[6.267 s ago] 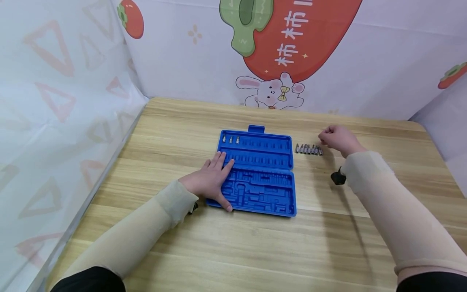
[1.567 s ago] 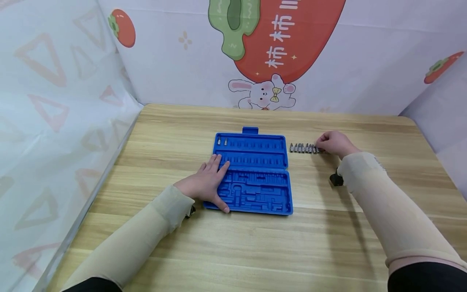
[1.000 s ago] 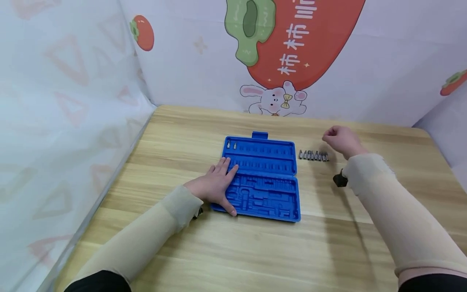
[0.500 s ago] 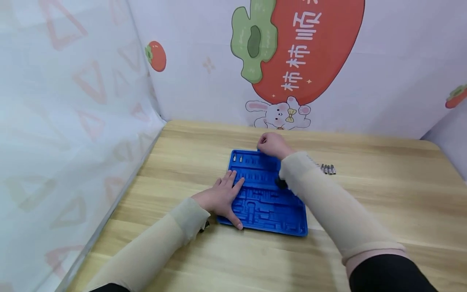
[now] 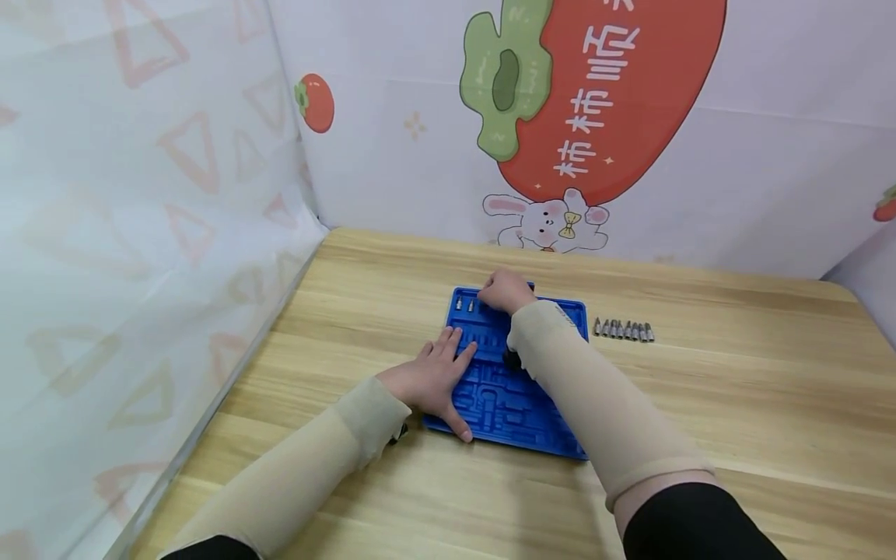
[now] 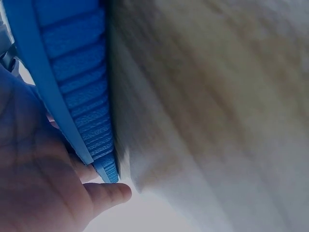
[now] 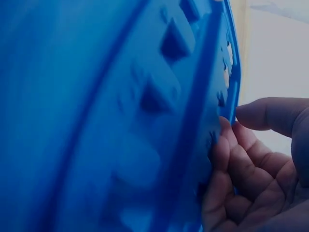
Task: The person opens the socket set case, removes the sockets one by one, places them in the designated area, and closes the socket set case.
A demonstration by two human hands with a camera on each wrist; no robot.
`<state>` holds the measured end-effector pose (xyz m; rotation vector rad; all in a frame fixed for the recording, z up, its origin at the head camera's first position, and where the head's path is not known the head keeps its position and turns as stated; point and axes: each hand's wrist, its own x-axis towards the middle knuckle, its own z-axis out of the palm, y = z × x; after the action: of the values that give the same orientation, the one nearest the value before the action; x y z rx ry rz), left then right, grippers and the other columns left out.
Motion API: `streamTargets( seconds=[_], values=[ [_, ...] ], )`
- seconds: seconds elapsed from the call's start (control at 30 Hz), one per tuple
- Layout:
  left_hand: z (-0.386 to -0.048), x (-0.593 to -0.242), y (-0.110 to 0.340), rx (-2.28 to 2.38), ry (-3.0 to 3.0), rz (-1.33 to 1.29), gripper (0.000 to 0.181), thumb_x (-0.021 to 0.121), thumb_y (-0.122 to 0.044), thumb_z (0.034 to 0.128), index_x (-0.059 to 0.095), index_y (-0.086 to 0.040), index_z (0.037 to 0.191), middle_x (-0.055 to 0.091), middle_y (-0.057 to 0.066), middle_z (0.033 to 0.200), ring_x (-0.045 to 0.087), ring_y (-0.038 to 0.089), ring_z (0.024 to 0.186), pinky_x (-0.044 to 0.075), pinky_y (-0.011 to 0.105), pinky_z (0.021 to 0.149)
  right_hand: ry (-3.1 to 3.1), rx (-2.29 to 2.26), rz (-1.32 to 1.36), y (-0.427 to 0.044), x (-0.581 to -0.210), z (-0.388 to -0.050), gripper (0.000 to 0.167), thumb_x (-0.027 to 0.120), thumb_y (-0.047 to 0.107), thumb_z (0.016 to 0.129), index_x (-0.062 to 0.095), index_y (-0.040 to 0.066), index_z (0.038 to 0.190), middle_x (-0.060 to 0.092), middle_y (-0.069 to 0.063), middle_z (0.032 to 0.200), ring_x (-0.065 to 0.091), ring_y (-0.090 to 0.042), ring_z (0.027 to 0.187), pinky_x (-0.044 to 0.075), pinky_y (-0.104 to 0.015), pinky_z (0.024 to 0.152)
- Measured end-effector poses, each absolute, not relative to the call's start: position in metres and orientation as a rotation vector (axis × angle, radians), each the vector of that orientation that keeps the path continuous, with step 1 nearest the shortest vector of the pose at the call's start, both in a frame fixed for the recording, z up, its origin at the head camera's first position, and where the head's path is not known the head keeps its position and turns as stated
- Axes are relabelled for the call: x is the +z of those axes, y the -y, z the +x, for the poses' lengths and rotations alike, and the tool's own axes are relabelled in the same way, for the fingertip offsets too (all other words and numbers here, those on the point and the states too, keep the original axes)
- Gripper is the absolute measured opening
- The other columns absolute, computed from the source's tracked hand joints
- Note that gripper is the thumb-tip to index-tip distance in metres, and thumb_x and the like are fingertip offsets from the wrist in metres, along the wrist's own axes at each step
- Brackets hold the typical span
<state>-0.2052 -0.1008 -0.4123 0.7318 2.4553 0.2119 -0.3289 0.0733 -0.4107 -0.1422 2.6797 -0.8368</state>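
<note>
A blue plastic tool case (image 5: 490,404) lies unfolded flat on the table. Two small metal socket bits, one at the far left corner (image 5: 458,303) and another beside it (image 5: 471,306), stand in its top row of slots. My left hand (image 5: 434,381) rests spread on the case's left side, its thumb at the near edge; the left wrist view shows the palm (image 6: 38,169) beside the case wall. Just right of the two bits is my right hand (image 5: 507,292), fingers bent over the top row. In the right wrist view its fingers (image 7: 241,164) and thumb show nothing pinched between them.
Several socket bits (image 5: 623,330) lie in a row on the wooden table (image 5: 735,373), right of the case. A printed white cloth (image 5: 420,171) rises behind the table, and another (image 5: 175,257) hangs along the left side.
My right hand has moved left from the row of bits to the case's top row. Since the oldest frame, the case holds one socket bit fewer. The left hand stays on the case.
</note>
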Motion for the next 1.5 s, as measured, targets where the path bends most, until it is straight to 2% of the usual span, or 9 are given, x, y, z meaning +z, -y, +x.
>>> streamTargets(
  seconds=[0.27,0.5,0.7,0.87,1.03,1.33,1.5],
  values=[
    [-0.206,-0.413,0.100,0.196,-2.454,0.737,0.143,0.085,-0.073,0.0671,0.004,-0.011,0.167,-0.013,0.018,0.170,-0.018,0.033,0.155,0.005,0.051,0.124,-2.719,-0.790,-0.028,-0.054,-0.417,-0.324,0.042,0.063,0.024,0.099,0.045,0.014,0.063,0.037,0.003,0.054,0.040,-0.015,0.050,0.038,-0.032,0.056],
    [-0.207,-0.415,0.102,0.207,-2.440,0.737,0.143,0.085,-0.073,0.0675,0.003,-0.010,0.167,-0.015,0.019,0.170,-0.020,0.033,0.154,0.004,0.051,0.124,-2.752,-0.769,0.050,-0.042,-0.424,-0.323,0.042,0.064,0.024,0.100,0.047,0.014,0.063,0.038,0.002,0.056,0.045,-0.018,0.053,0.040,-0.034,0.057],
    [-0.208,-0.417,0.099,0.189,-2.451,0.707,0.144,0.084,-0.075,0.0660,0.004,-0.012,0.168,-0.014,0.018,0.170,-0.019,0.034,0.155,0.005,0.051,0.124,-2.736,-0.948,0.061,-0.044,-0.425,-0.320,0.041,0.067,0.022,0.099,0.050,0.013,0.062,0.040,0.003,0.056,0.046,-0.017,0.054,0.042,-0.033,0.059],
    [-0.207,-0.418,0.098,0.186,-2.446,0.718,0.144,0.084,-0.076,0.0661,0.004,-0.012,0.168,-0.014,0.018,0.170,-0.018,0.035,0.155,0.005,0.051,0.124,-2.728,-1.100,0.123,-0.046,-0.428,-0.315,0.024,0.067,0.021,0.099,0.061,0.012,0.078,0.055,-0.002,0.073,0.056,-0.022,0.074,0.048,-0.037,0.074],
    [-0.206,-0.414,0.095,0.186,-2.439,0.721,0.143,0.085,-0.074,0.0666,0.004,-0.012,0.168,-0.013,0.019,0.170,-0.018,0.035,0.155,0.005,0.052,0.124,-2.701,-1.262,0.209,-0.048,-0.429,-0.311,0.012,0.066,0.019,0.100,0.068,0.008,0.096,0.066,-0.009,0.095,0.060,-0.027,0.089,0.050,-0.041,0.084],
    [-0.205,-0.413,0.096,0.237,-2.433,0.719,0.144,0.087,-0.071,0.0660,0.003,-0.011,0.167,-0.014,0.018,0.170,-0.019,0.033,0.155,0.003,0.051,0.124,-2.652,-1.531,0.160,-0.070,-0.415,-0.318,0.018,0.063,0.017,0.103,0.069,0.004,0.114,0.069,-0.012,0.109,0.063,-0.026,0.097,0.052,-0.039,0.087],
    [-0.205,-0.416,0.098,0.246,-2.440,0.722,0.145,0.087,-0.071,0.0656,0.003,-0.012,0.167,-0.014,0.018,0.170,-0.019,0.033,0.155,0.003,0.051,0.124,-2.491,-1.602,0.091,-0.099,-0.403,-0.317,0.020,0.061,0.015,0.105,0.066,-0.001,0.117,0.066,-0.014,0.108,0.061,-0.027,0.098,0.052,-0.041,0.090]
  ],
)
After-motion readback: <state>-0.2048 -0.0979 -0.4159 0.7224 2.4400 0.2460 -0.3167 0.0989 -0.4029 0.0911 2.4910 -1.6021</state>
